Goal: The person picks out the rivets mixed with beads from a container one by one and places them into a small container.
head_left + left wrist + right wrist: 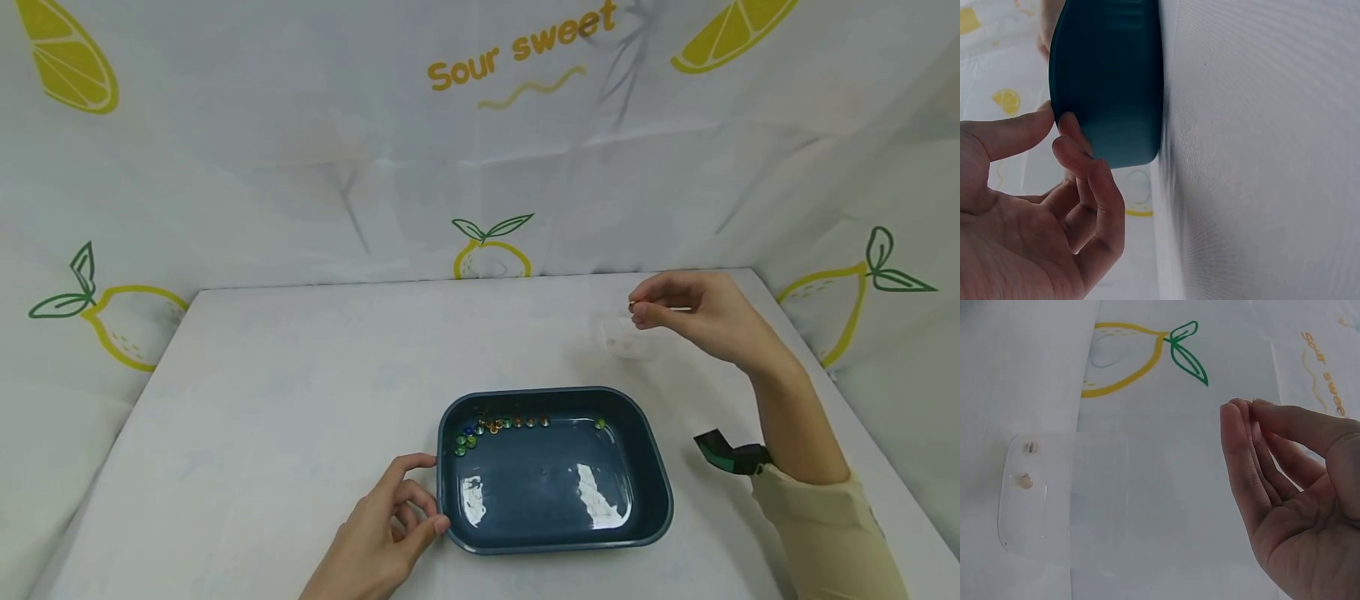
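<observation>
A dark blue-green tray (pixel 543 492) holds several small glass beads (pixel 470 442), mostly along its back left corner, with one green bead (pixel 599 423) at the back right. My left hand (pixel 386 533) touches the tray's left wall with thumb and fingertips; in the left wrist view the left hand (pixel 1041 206) meets the rim of the tray (pixel 1110 81). My right hand (pixel 708 321) is raised over a clear container (pixel 633 348), thumb and fingertips pinching a small brownish bead (pixel 632 307). In the right wrist view the right hand (pixel 1297 481) is beside the clear container (pixel 1054 512), which has two small items inside.
The white table (pixel 300 400) extends left of the tray. A curtain (pixel 300 167) with printed lemons stands behind and at both sides. A black and green strap (pixel 731 457) sticks out from my right wrist, above the table.
</observation>
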Motion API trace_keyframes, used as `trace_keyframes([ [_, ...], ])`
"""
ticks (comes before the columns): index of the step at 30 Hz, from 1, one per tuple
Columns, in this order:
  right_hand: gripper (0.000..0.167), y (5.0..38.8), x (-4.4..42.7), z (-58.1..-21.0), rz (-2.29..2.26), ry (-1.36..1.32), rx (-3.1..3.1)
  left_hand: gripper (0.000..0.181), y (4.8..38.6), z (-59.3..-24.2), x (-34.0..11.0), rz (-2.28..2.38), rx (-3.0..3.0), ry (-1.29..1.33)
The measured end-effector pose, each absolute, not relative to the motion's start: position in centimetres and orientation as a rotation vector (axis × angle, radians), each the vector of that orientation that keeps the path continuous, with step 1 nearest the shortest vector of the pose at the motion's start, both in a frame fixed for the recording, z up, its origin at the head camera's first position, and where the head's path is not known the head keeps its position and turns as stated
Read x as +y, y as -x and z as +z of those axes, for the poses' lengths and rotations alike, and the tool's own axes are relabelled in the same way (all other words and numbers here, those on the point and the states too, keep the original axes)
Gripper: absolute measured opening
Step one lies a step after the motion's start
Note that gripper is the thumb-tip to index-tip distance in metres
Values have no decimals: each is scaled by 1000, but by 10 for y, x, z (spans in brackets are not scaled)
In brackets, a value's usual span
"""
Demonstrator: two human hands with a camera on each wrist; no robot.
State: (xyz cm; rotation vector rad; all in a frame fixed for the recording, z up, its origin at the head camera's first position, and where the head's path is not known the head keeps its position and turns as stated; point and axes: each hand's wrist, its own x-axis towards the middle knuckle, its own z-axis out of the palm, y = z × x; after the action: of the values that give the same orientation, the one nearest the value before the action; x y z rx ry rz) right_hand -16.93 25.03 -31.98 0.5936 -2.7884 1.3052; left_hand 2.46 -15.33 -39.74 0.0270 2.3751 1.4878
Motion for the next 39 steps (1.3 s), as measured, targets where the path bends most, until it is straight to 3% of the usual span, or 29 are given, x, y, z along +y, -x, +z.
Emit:
trace_keyframes([
  [39,11,190,268,-353,938,-522,-2879,63,-26,-397,-152,1488,2371,-4],
])
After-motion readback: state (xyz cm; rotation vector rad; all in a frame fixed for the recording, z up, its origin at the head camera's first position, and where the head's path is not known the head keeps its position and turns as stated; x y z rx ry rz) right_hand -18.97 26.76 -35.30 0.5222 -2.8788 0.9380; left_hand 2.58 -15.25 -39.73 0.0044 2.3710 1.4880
